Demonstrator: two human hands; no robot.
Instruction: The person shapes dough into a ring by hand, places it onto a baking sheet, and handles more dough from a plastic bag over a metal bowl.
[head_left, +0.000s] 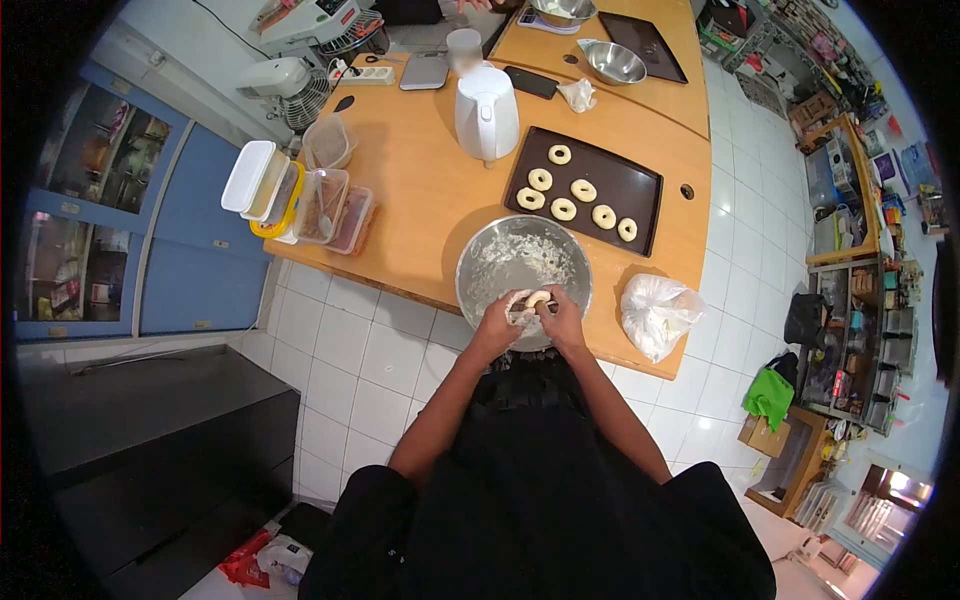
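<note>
Over the near part of a metal mixing bowl [469, 280], my left hand [500, 322] and my right hand [563, 320] hold a small curved piece of pale dough [539, 299] between them. The fingers of both hands are closed about it, and white flour or dough clings to the left ones. Sticky dough remnants [525, 255] coat the inside of the bowl. Just beyond it lies a dark baking tray [640, 190] bearing several dough rings [583, 190].
A white electric kettle [487, 110] stands behind the bowl. Plastic containers [320, 205] crowd the table's left edge, and a plastic bag [658, 312] sits at the near right corner. Farther back are a phone [530, 82], a metal bowl [615, 63] and a second tray [650, 45].
</note>
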